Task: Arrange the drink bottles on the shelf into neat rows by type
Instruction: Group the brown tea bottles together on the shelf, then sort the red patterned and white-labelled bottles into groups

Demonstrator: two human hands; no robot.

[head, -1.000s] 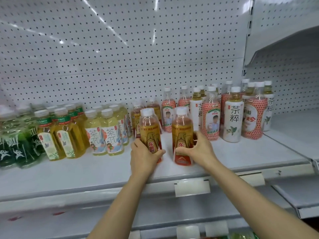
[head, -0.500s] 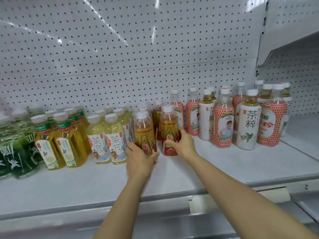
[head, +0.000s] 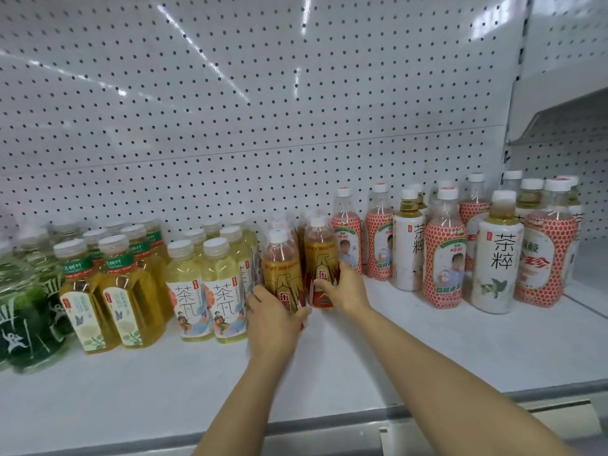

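Two amber bottles with gold-and-red labels stand side by side mid-shelf. My left hand (head: 274,319) grips the left amber bottle (head: 282,263) low on its body. My right hand (head: 343,286) grips the right amber bottle (head: 319,250) around its label. More amber bottles stand behind them, mostly hidden. Pale yellow tea bottles (head: 207,284) stand directly to their left, touching or nearly so. To the right stand red honeycomb-label bottles (head: 444,255) mixed with white-label tea bottles (head: 498,255).
Golden tea bottles with green collars (head: 108,284) and dark green bottles (head: 23,311) fill the left end. The white shelf (head: 411,350) has bare space in front of the rows. A pegboard wall (head: 263,110) backs the shelf; another shelf bay (head: 589,258) adjoins at right.
Both hands have pushed the two amber bottles back from the shelf's front and leftward, up against the pale yellow tea bottles. The camera has moved closer.
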